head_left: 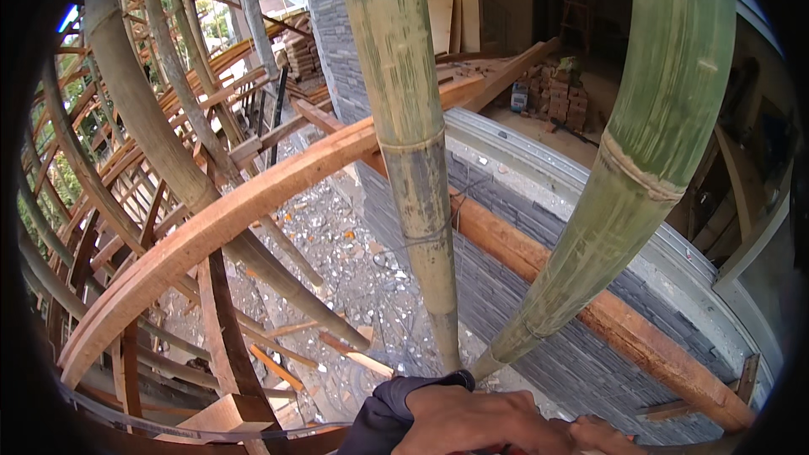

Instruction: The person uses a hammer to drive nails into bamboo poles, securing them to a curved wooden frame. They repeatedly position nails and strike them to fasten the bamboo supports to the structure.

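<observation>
My left hand (472,423) is at the bottom edge, below the feet of two bamboo poles. A dark sleeve (383,409) covers its wrist, and its back faces up with the fingers curled under and mostly hidden. Close against it on the right is my right hand (600,436), partly cut off by the frame and also closed. What the two hands grip is out of sight. Above them rise a thick upright bamboo pole (413,194) and a greener bamboo pole (628,168) leaning right. Thin dark wire loops around the upright pole.
A wooden beam (253,194) crosses at the left, meeting the upright pole. Another beam (506,240) runs along the grey stone-clad wall (539,354). Bamboo and timber scaffolding (143,109) fills the left side. Rubble-strewn ground (337,278) lies far below. Stacked bricks (560,101) stand inside the building.
</observation>
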A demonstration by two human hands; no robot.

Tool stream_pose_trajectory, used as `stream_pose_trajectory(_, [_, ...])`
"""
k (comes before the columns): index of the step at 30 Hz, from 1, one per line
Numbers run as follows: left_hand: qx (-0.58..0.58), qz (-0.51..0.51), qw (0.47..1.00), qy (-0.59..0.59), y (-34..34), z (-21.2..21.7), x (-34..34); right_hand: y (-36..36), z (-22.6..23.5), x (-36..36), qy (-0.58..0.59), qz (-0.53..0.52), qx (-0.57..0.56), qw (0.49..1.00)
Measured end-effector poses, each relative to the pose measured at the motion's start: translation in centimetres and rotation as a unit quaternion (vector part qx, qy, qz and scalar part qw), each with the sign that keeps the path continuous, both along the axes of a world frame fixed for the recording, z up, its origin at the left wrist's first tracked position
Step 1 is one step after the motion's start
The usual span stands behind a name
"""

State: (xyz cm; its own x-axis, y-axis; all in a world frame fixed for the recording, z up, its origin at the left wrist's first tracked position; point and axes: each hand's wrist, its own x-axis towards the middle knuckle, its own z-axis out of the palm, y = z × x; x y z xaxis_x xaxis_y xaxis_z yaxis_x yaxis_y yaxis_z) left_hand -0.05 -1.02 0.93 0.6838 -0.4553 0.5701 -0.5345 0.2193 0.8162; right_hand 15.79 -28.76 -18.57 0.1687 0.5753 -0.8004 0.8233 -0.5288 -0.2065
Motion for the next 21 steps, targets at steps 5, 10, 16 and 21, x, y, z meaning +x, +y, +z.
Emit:
stream_pose_trajectory(5, [-0.389, -0.032, 0.912, -0.124, 3.4, 0.2, 0.5, 0.7, 2.7, -0.5, 0.013, -0.046, 0.080, 0.996])
stream_pose_trajectory(10, [-0.290, 0.490, 0.822, 0.020, 8.1, -4.4, -1.7, 0.5, -1.1, 0.9, -0.040, -0.075, 0.044, 0.995])
stream_pose_trajectory(16, [-0.231, 0.729, 0.570, 0.301, 11.2, -14.2, -3.2, -2.0, -9.2, 5.3, 0.020, -0.099, 0.078, 0.992])
stream_pose_trajectory(21, [-0.416, 0.691, 0.451, 0.382, 8.9, -25.0, -4.4, -3.4, -15.1, 8.5, 0.050, -0.147, -0.032, 0.987])
